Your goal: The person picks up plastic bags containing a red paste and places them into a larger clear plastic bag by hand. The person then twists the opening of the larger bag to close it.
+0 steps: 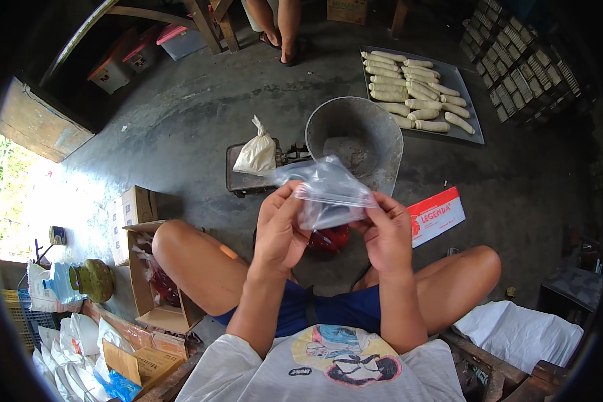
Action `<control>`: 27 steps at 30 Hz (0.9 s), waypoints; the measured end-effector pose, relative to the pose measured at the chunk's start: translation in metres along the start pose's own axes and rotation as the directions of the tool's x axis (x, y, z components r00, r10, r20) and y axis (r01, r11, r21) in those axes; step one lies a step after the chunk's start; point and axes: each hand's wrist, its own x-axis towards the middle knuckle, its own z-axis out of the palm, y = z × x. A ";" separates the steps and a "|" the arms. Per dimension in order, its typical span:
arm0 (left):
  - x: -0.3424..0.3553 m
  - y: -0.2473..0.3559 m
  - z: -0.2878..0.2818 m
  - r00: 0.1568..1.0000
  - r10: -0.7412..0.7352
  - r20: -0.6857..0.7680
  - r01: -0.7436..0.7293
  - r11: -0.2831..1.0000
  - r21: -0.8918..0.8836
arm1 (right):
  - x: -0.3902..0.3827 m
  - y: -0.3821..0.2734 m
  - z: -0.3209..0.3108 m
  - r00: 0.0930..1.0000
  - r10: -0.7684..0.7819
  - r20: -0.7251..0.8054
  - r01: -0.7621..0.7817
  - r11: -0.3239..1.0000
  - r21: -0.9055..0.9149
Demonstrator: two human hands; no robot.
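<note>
Between my two hands I hold a stack of clear plastic bags (pixel 331 201) up over my lap. My left hand (pixel 279 224) pinches the left edge, thumb on top, and my right hand (pixel 386 231) pinches the right edge. Beyond the bags stands a round grey metal bucket (pixel 382 120), its inside streaked with white. Left of the bucket, a tied bag of white powder (pixel 256 153) rests on a small weighing scale (pixel 238 179). Something dark red and shiny (pixel 331 240) lies below my hands, partly hidden by them.
A tray (pixel 472 100) of long pale dough-like rolls (pixel 422 90) lies at the far right. Near my right knee is a red and white box (pixel 439 216). An open cardboard box (pixel 164 315) stands by my left knee. Another person's legs (pixel 285 33) show at the top.
</note>
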 end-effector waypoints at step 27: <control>-0.002 -0.033 0.004 0.629 0.583 0.515 -0.343 -0.387 0.856 | 0.010 -0.002 0.029 0.842 -0.538 -0.032 0.435 0.713 -0.550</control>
